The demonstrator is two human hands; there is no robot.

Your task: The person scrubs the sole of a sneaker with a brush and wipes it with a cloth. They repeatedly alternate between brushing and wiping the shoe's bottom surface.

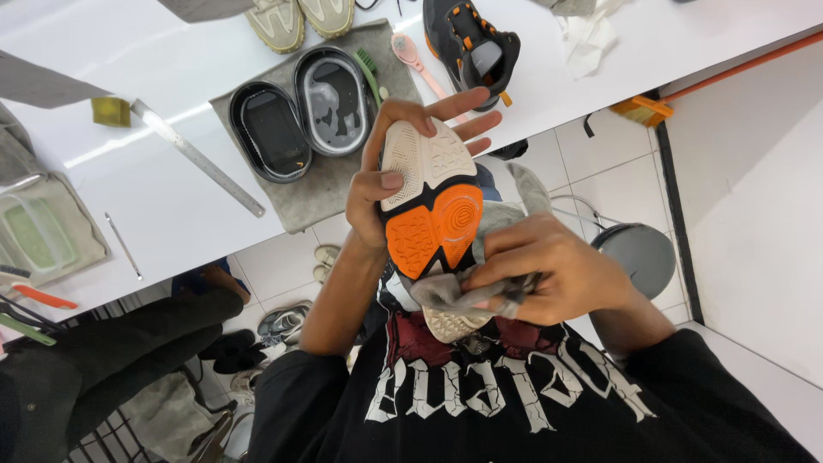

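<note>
Sneaker [431, 201] held sole-up at chest height, long axis running away from the body toward the white table [171, 206]; left hand [386, 184] grips its toe end; right hand [549, 270], nearer the heel, clutches a grey cloth [454, 287] against the orange tread.

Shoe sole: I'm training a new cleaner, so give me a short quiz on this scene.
1. True or false: the left hand holds the shoe with its sole facing the camera.
2. The right hand presses what against the sole? A) brush B) grey cloth C) sponge
3. Fill in: the two black oval trays sit on a grey ___ on the white table.

Key: 1 true; 2 B; 3 towel.
</note>
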